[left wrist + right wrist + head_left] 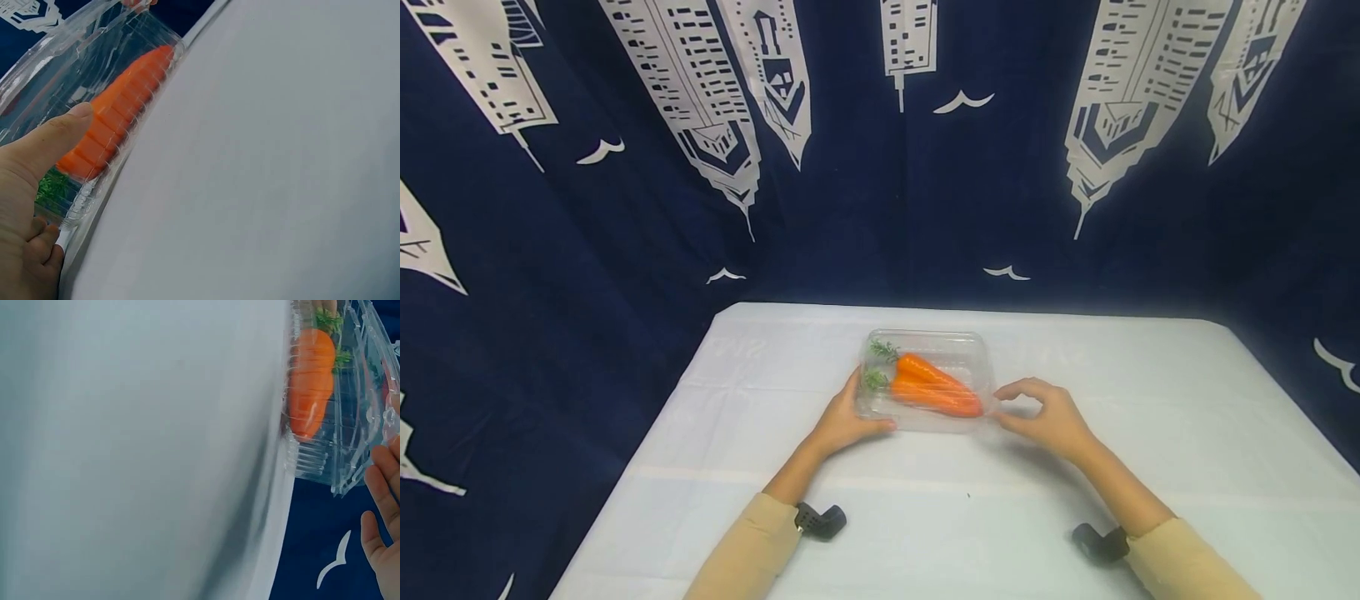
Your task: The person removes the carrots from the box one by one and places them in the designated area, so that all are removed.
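A clear plastic clamshell container (951, 344) sits on the white table, with two orange carrots (928, 387) inside, their green tops toward the left. My left hand (844, 422) grips the container's left end, the thumb along its front side, as the left wrist view also shows. On the opposite end, my right hand (1051, 418) pinches the container's right edge between thumb and forefinger. Only part of the right hand (387, 512) shows in the right wrist view, beside the lid rim; its fingertips on the rim are cut off by the frame's edge.
The white-covered table (925, 533) stretches around the container on every side. Behind it hangs a dark blue curtain (880, 225) printed with white buildings and birds. A black wrist device (822, 522) is on the left wrist, another black device (1100, 543) on the right.
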### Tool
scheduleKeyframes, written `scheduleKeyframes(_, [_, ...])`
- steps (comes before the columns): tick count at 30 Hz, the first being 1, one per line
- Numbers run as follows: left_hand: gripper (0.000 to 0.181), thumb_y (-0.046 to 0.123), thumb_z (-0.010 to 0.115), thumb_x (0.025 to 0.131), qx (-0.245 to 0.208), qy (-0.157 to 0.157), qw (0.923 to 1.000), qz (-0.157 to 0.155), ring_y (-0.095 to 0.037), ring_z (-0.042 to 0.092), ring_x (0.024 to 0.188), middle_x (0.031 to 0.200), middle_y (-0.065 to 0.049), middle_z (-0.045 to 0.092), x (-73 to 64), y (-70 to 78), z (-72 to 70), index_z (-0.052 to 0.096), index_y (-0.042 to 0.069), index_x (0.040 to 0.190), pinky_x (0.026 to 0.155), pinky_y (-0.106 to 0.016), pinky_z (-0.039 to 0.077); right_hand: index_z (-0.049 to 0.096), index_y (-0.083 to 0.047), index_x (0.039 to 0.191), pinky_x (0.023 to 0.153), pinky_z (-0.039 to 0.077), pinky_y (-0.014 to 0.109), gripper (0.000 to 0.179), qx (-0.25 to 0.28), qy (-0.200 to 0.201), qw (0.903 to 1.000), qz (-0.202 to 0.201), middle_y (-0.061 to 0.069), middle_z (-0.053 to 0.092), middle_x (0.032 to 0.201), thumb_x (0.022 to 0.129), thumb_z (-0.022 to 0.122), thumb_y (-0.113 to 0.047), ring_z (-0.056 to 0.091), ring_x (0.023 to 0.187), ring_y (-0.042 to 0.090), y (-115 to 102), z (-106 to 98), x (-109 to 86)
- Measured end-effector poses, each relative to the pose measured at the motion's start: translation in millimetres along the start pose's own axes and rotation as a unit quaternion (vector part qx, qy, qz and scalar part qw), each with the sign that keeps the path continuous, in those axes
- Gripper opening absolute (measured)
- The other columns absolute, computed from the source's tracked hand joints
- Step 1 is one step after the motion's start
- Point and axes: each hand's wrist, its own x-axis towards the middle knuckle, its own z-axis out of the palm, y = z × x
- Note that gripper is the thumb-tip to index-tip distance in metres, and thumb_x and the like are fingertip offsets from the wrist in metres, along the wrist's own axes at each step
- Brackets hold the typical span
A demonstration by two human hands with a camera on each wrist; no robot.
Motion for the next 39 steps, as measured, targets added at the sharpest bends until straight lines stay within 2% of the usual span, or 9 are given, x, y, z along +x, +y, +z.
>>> scheduleKeyframes(8, [0.118,0.042,0.088,0.068,0.019,0.000,0.9998,-0.004,-0.039,0.034,0.138,0.155,-0.019,0.031,-1.0,0.3,-0.4,0.016,0.011,0.157,0.111,-0.055,0.030,0.073,-0.007,0.102,0.096,0.041,0.063,0.026,0.004,-0.007,0.9997,0.022,0.009,0.071,0.103,0.084,0.078,-0.024,0.061,0.105,0.034,-10,-13,11.9])
scheduleKeyframes(16, [0.118,0.047,0.087,0.068,0.030,-0.001,0.9995,-0.013,-0.039,0.030,0.140,0.156,-0.020,0.027,-1.2,1.4,0.2,0.018,0.009,0.156,0.112,-0.054,0.028,0.072,-0.006,0.104,0.097,0.041,0.063,0.030,0.000,-0.015,0.9992,0.036,0.011,0.070,0.105,0.087,0.075,-0.031,0.057,0.109,0.034,-19,-27,28.9])
scheduleKeyframes(25, [0.119,0.047,0.086,0.068,0.029,-0.002,0.9995,-0.008,-0.041,0.029,0.140,0.156,-0.022,0.025,-0.9,1.3,-0.8,0.015,0.010,0.157,0.110,-0.058,0.028,0.071,-0.004,0.104,0.095,0.042,0.061,0.033,-0.004,-0.009,0.9992,0.038,0.014,0.070,0.105,0.091,0.070,-0.034,0.054,0.108,0.033,-29,-40,56.4])
scheduleKeyframes(29, [0.120,0.048,0.086,0.068,0.029,-0.004,0.9995,-0.008,-0.041,0.029,0.140,0.156,-0.021,0.025,-0.8,-0.1,-1.2,0.015,0.010,0.157,0.110,-0.058,0.028,0.069,-0.002,0.106,0.089,0.048,0.055,0.038,-0.005,0.004,0.9987,0.050,0.016,0.069,0.107,0.093,0.066,-0.038,0.056,0.105,0.033,-31,-44,71.0])
scheduleKeyframes(33, [0.120,0.047,0.086,0.069,0.025,-0.005,0.9997,-0.004,-0.040,0.029,0.140,0.157,-0.020,0.024,-1.1,0.4,-1.9,0.015,0.010,0.157,0.110,-0.058,0.028,0.067,0.001,0.110,0.088,0.051,0.052,0.045,0.019,0.014,0.9972,0.070,0.018,0.067,0.109,0.095,0.062,-0.042,0.058,0.103,0.033,-29,-47,86.1])
scheduleKeyframes(39, [0.119,0.048,0.085,0.069,0.026,-0.008,0.9996,-0.009,-0.039,0.029,0.140,0.157,-0.020,0.025,-1.7,1.8,-2.4,0.014,0.011,0.157,0.110,-0.058,0.028,0.064,0.002,0.117,0.097,0.044,0.054,0.053,0.062,0.034,0.9927,0.098,0.021,0.065,0.106,0.096,0.059,-0.047,0.057,0.099,0.030,-23,-46,106.4])
